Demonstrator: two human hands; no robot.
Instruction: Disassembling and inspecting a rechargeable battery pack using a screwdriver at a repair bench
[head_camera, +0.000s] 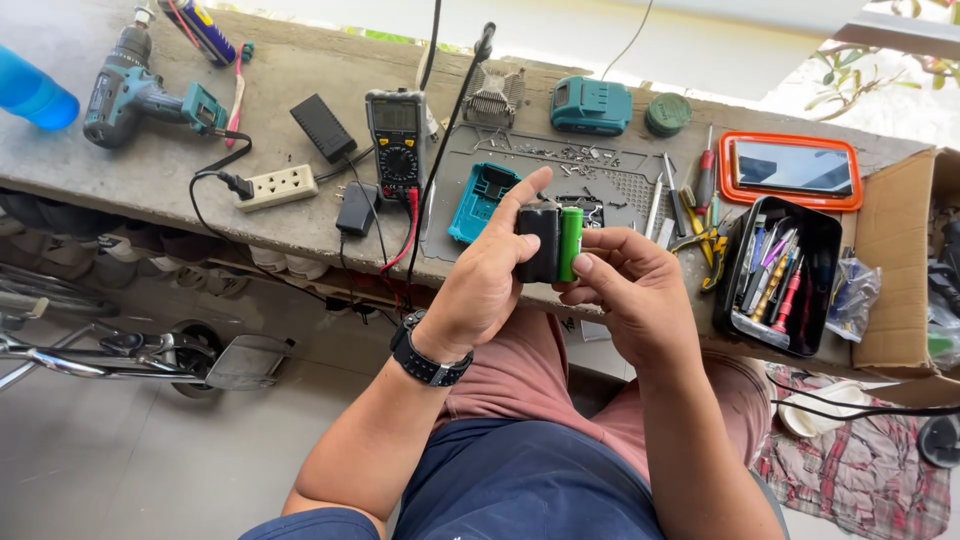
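Here the left hand (487, 277) and right hand (630, 295) are both clamped on a black-and-green battery pack (551, 243) above the workbench's (300, 215) near edge.

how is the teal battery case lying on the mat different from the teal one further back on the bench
The teal case on the mat lies open side up, showing its hollow inside; the teal case at the back looks closed, its solid top showing. The mat one sits just beyond the left hand; the back one lies beside a round green lid. Both share the teal colour.

Bright daylight from overexposed top edge, soft shadows, sharp focus, slight wide-angle edge distortion
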